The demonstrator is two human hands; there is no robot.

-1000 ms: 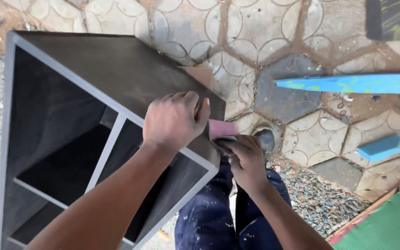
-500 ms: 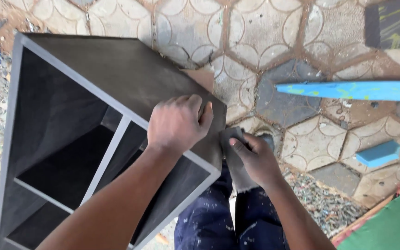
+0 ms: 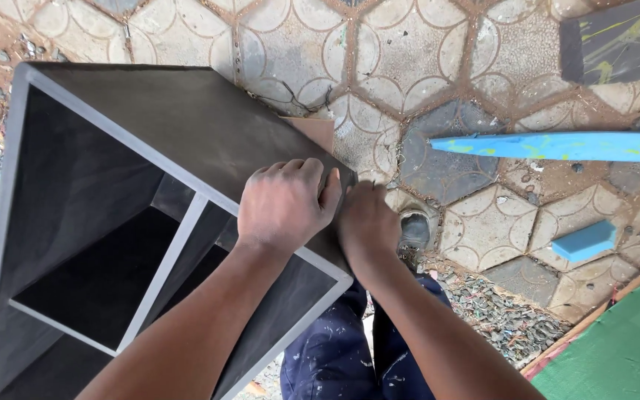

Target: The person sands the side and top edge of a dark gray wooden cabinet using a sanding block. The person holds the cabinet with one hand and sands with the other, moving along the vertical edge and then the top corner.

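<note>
A dark grey open-fronted cabinet (image 3: pixel 179 126) with pale front edges and inner shelves stands tilted on the paving. My left hand (image 3: pixel 287 204) rests on its top panel near the right corner, fingers curled down and gripping the panel. My right hand (image 3: pixel 368 222) presses against the cabinet's right side just below that corner, knuckles toward me. Its fingers and whatever is in them are hidden. My paint-flecked blue trousers (image 3: pixel 335 355) and one shoe (image 3: pixel 412 230) show below the hands.
Patterned hexagonal paving (image 3: pixel 424 67) lies all around. A long blue painted strip (image 3: pixel 557 146) lies to the right, with a small blue block (image 3: pixel 585 241) below it. A green sheet (image 3: pixel 624 348) covers the lower right corner, gravel (image 3: pixel 498 311) beside it.
My right hand has slid up along the cabinet's side to the corner beside my left hand. A pink pad seen at its fingers a second ago is now out of sight.
</note>
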